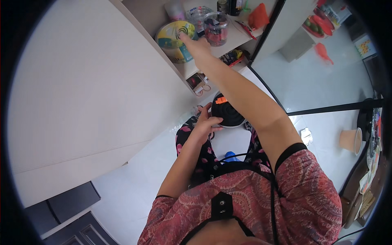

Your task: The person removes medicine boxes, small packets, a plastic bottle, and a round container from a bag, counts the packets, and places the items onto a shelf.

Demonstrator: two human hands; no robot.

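My left hand point(205, 124) grips the left edge of a round black coil-like object point(226, 113) with a pale rim, held above my lap. An orange plastic clip point(221, 100) lies on its top; my right forearm hides part of both. My right hand point(199, 46) reaches to the cabinet shelf, its index finger touching the lid of a round yellow and green container point(176, 43). Whether it grips anything is not clear. Right beside that hand stands a clear plastic jar point(216, 32) with red and black items inside.
Red-handled pliers point(246, 30) and an orange-red bag point(258, 16) lie on the shelf point(234, 41). A white cabinet door point(92, 82) stands at the left, a black-framed mirror point(306, 79) at the right. A peach-coloured bin point(350, 141) is on the floor.
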